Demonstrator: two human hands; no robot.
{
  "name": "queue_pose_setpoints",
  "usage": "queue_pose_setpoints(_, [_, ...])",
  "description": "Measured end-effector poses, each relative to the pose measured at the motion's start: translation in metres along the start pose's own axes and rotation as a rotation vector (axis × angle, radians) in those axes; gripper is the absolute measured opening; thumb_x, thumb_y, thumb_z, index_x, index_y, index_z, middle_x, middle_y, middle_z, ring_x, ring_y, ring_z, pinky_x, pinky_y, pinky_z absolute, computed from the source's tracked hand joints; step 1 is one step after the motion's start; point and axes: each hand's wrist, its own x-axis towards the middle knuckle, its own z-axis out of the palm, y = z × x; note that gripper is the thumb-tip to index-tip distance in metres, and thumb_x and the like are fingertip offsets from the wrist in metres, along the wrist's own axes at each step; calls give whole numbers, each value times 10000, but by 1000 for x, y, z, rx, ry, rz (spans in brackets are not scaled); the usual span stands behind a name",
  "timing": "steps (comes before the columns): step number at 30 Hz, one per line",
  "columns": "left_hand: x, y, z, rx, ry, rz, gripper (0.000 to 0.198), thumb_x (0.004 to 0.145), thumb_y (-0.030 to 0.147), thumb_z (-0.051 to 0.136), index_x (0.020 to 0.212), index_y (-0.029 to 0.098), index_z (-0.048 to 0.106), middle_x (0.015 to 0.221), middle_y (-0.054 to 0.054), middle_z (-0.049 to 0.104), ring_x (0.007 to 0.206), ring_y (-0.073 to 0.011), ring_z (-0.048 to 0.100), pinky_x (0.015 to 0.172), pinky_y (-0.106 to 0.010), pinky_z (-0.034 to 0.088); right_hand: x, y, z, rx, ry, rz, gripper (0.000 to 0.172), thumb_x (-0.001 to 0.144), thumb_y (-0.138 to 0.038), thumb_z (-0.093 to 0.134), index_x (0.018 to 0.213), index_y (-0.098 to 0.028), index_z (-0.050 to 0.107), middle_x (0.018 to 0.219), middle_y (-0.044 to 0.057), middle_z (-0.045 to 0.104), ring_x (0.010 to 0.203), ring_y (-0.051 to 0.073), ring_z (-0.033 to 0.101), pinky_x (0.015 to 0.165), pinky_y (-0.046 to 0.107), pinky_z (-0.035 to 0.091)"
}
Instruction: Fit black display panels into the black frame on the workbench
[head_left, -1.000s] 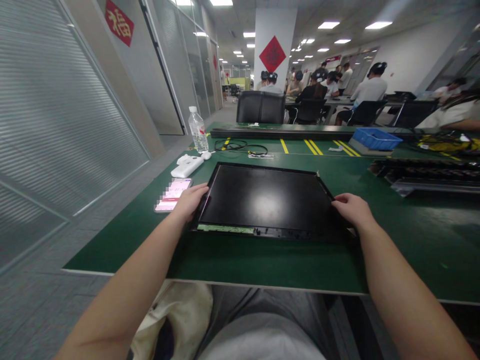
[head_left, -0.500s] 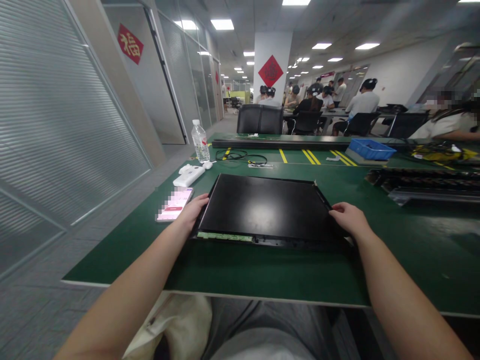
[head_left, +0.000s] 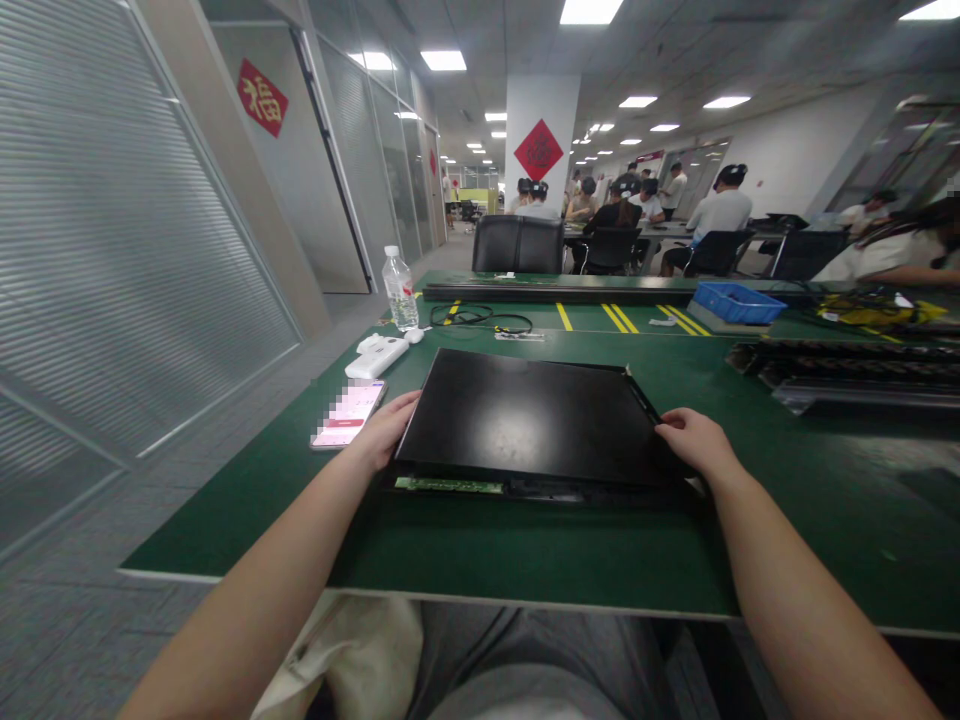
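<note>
A black flat screen panel (head_left: 532, 415) lies in front of me over a dark frame, on the green table (head_left: 525, 555). A green circuit strip (head_left: 448, 486) shows along its near edge at the left. My left hand (head_left: 390, 428) grips the panel's left edge, its fingers partly hidden at the rim. At the right edge, my right hand (head_left: 696, 440) pinches the side with thumb and fingers. The panel's near edge sits slightly above the strip.
Left of the panel are a phone (head_left: 349, 414), a white device (head_left: 377, 357) and a water bottle (head_left: 400, 290). Behind it lie black cables (head_left: 480, 317) and a blue bin (head_left: 736, 303). Long dark parts (head_left: 847, 375) rest at the right. People sit in the background.
The panel's near edge has lifted a little off the frame, showing a wider gap above the green strip. Both hands stay at its sides. The view has tilted slightly.
</note>
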Motion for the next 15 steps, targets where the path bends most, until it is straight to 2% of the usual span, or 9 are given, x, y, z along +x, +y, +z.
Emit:
queue_pose_setpoints(7, [5, 0, -4, -25, -42, 40, 510, 834, 160, 843, 1332, 135, 739, 914, -109, 841, 710, -242, 800, 537, -257, 595, -1, 1, 0, 33, 46, -10, 150, 772, -301, 710, 896, -226, 750, 941, 91, 786, 895, 271, 743, 787, 348, 567])
queue_pose_setpoints(11, [5, 1, -4, -70, -109, 64, 508, 839, 88, 736, 1346, 116, 736, 1018, -113, 845, 768, -241, 809, 582, -264, 612, -1, 0, -1, 17, 44, -8, 185, 780, -309, 704, 930, -215, 758, 957, 92, 788, 909, 274, 742, 784, 347, 560])
queue_pose_setpoints(15, [3, 2, -3, -112, -126, 77, 471, 852, 99, 652, 1312, 111, 750, 979, -97, 844, 761, -236, 806, 616, -284, 631, -1, -1, -1, -8, 24, -6, 204, 806, -308, 690, 965, -201, 759, 1001, 110, 787, 930, 273, 739, 795, 347, 553])
